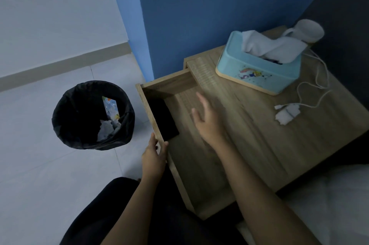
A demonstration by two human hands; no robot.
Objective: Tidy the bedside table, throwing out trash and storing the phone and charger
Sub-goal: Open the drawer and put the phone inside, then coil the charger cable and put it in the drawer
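The wooden bedside table (279, 141) has its drawer (157, 123) pulled out to the left. A black phone (164, 120) lies flat inside the drawer against its front wall. My left hand (154, 157) grips the drawer's front edge. Blurred, my right hand (207, 121) hovers over the drawer and table edge with fingers spread, holding nothing. A white charger (287, 114) with its white cable (315, 85) lies on the right side of the tabletop. On the floor at the left stands a black-lined trash bin (127, 125) holding crumpled paper and a wrapper.
A light blue tissue box (259, 73) with a white tissue sticking out stands at the back of the tabletop. Behind it is a white mug (309, 29). A blue wall rises behind the table. White bedding (329, 195) lies at the lower right.
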